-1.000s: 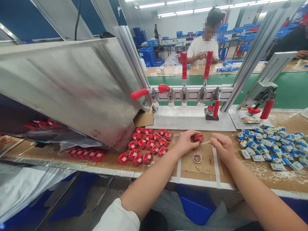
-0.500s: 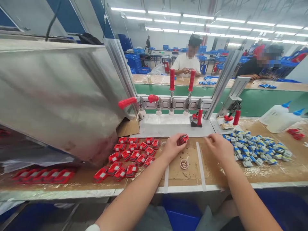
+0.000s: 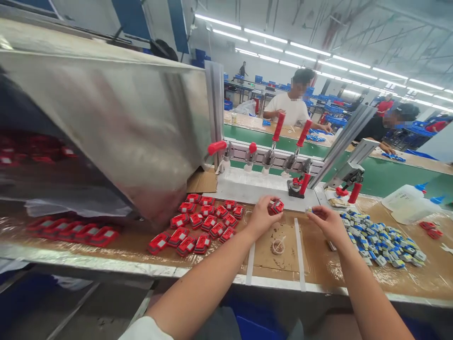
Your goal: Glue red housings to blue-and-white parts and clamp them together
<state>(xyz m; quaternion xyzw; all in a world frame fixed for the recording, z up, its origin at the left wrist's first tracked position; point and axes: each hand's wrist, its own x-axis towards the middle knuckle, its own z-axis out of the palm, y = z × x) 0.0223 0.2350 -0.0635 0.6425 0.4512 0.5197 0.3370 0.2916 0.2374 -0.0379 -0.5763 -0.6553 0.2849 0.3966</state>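
Note:
My left hand point(image 3: 261, 216) is closed on a small red plastic part point(image 3: 276, 206), held just above the brown bench. My right hand point(image 3: 324, 222) hovers a little to the right with its fingers pinched on a small grey-blue piece point(image 3: 310, 210), close to the heap of blue and grey parts point(image 3: 380, 237). Between my hands, a small round dish point(image 3: 278, 246) with a thin stick in it sits on the bench. Rows of red parts point(image 3: 201, 224) lie to the left of my left hand.
A row of red-handled toggle clamps point(image 3: 272, 151) stands on a metal fixture behind my hands. A large slanted metal sheet point(image 3: 116, 123) fills the left. White squeeze bottles point(image 3: 406, 200) lie at the right. Two people work across a green conveyor point(image 3: 375, 172).
The stick has left my right hand and now rests in the dish. My right hand has picked a small piece from the blue and grey heap. The view swung up and left.

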